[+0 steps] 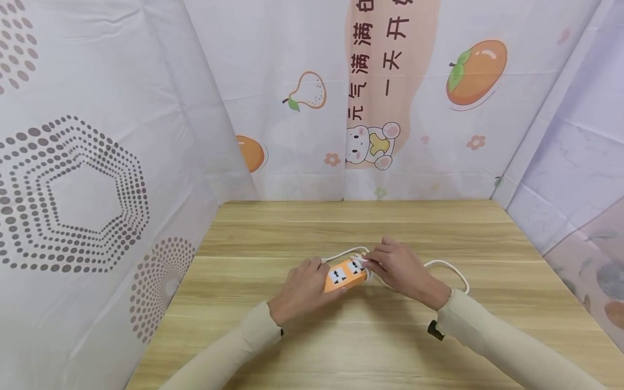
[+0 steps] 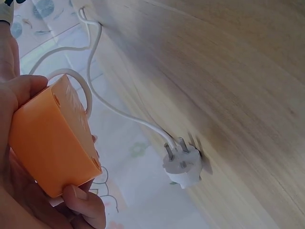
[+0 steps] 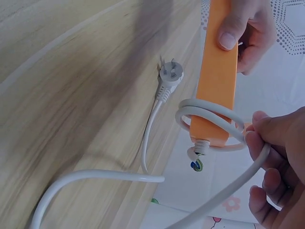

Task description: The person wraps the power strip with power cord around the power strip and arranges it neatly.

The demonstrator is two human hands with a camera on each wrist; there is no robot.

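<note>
Pale sleeves [image 1: 512,343] come up from the bottom of my head view, the right one with a dark piece [image 1: 435,330] under its cuff [image 1: 446,307]. Past them I have the left hand [image 1: 303,287] with its grip closed round one end of an orange strip [image 1: 350,281]. The strip sits between the two hands, over the tabletop [image 1: 487,233], its white sockets [image 1: 336,275] turned upward.

My right hand [image 1: 400,271] is at the other end, its grip narrow: thumb and forefinger pinch the white cord [image 3: 109,175], while the other fingers curl loosely. From the right wrist I can see the cord looped round that end of the strip, the turns lying close together near the collar [image 3: 201,147] where it leaves the body. A blue-green patch [image 3: 197,165] beside that collar is too small for me to identify.

Farther along, the cord makes a broad bend to the right of the right hand. Its plug [image 2: 183,167] rests on the tabletop beyond the strip, prongs [image 2: 183,144] bare; the left wrist shows it best, since from the head I can hardly pick it out by the left hand.

Behind everything hangs a white sheet [image 1: 292,146] printed with orange fruit [image 1: 480,73], a small bear [image 1: 361,145] and columns of writing [image 1: 361,64]; another sheet [image 1: 170,70] at the left carries a dotted hexagon [image 1: 129,189]
</note>
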